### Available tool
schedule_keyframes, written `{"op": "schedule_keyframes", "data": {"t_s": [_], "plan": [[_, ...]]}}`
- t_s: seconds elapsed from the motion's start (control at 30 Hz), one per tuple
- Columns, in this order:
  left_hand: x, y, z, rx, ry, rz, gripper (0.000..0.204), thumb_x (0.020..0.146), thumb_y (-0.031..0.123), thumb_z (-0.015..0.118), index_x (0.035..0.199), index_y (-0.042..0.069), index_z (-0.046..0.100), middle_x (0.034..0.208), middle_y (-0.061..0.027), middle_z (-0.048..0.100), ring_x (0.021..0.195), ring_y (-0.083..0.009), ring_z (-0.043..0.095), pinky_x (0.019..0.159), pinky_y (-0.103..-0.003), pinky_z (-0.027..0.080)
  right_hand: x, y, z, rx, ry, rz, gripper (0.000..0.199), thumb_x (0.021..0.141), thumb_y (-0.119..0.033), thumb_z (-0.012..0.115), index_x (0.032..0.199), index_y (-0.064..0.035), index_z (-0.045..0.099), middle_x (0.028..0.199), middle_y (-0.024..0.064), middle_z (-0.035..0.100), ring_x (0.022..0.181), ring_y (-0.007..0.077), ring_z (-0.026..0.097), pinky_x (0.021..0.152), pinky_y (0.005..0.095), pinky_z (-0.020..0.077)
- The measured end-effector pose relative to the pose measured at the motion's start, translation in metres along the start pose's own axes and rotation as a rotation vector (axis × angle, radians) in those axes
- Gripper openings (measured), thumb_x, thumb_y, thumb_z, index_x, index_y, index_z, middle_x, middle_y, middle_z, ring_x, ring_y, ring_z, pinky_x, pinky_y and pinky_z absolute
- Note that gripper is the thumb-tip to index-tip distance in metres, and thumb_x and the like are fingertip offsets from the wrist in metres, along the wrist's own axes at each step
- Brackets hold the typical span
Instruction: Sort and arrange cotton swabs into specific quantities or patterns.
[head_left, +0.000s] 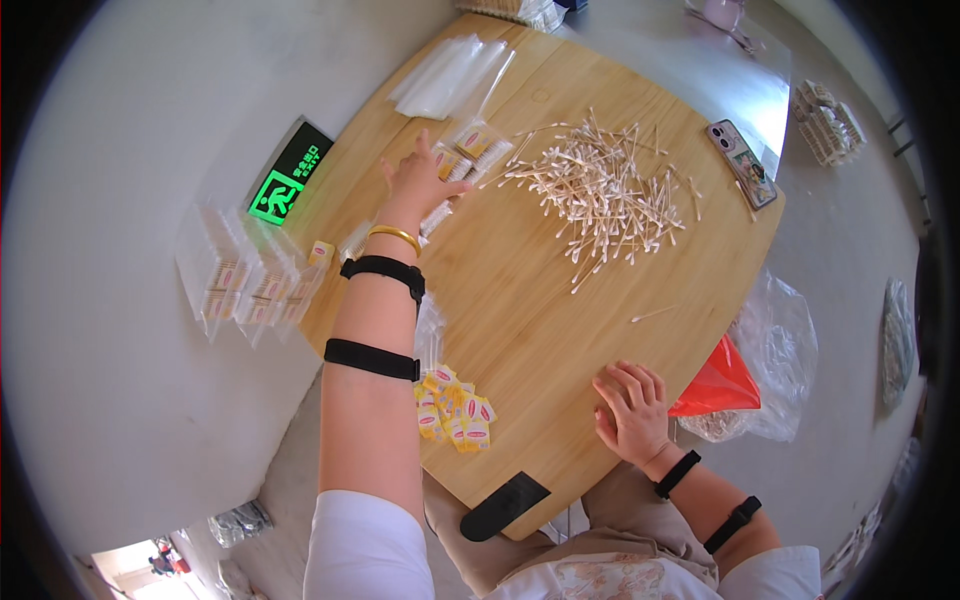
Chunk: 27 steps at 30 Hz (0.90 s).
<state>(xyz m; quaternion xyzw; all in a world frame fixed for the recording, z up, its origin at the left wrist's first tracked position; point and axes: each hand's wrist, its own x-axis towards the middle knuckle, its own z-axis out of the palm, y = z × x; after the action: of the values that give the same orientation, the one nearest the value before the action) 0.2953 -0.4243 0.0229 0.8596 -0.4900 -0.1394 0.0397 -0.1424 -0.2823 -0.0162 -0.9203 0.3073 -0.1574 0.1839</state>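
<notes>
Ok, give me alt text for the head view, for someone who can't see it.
A person's spread left hand is at clear packs of cotton swabs on a wooden table, beside a loose swab pile. The right hand rests near its edge. Yellow cards and a phone also lie there.

This looks like a small workshop. A wooden table (540, 335) at centre bears heaped cotton swabs (612, 195) and plastic sleeves (448, 78); a green running-figure sign (290, 172) glows left.
</notes>
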Motion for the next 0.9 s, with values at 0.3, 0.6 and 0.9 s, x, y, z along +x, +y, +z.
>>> {"op": "schedule_keyframes", "data": {"t_s": [0.3, 0.6, 0.9], "plan": [[0.007, 0.004, 0.006, -0.013, 0.079, 0.117, 0.121, 0.062, 0.042, 0.089, 0.155, 0.009, 0.02, 0.134, -0.0141, 0.061, 0.129, -0.0288, 0.054, 0.117, -0.063, 0.011, 0.0, -0.001, 0.0, 0.025, 0.001, 0.002, 0.043, 0.079, -0.023, 0.066, 0.121, -0.0138, 0.065, 0.13, 0.0083, 0.056, 0.127, 0.0283, 0.049, 0.109, 0.0493, 0.0363], [0.002, -0.002, -0.009, 0.174, -0.045, 0.04, 0.128, 0.059, 0.046, 0.089, 0.157, 0.01, 0.016, 0.142, -0.015, 0.054, 0.134, -0.0305, 0.048, 0.117, -0.064, 0.011, 0.001, -0.001, 0.001, 0.012, -0.002, 0.001, 0.043, 0.079, -0.023, 0.066, 0.121, -0.0143, 0.065, 0.131, 0.0081, 0.056, 0.128, 0.0277, 0.048, 0.109, 0.0491, 0.0362], [0.018, 0.043, 0.006, 0.07, 0.169, 0.193, 0.129, 0.06, 0.056, 0.086, 0.158, 0.01, 0.014, 0.149, -0.0159, 0.046, 0.14, -0.0295, 0.04, 0.118, -0.062, 0.008, 0.0, 0.0, 0.004, 0.013, 0.003, -0.002, 0.043, 0.08, -0.023, 0.065, 0.122, -0.0154, 0.065, 0.131, 0.0071, 0.057, 0.127, 0.027, 0.049, 0.109, 0.0482, 0.0365]]}}
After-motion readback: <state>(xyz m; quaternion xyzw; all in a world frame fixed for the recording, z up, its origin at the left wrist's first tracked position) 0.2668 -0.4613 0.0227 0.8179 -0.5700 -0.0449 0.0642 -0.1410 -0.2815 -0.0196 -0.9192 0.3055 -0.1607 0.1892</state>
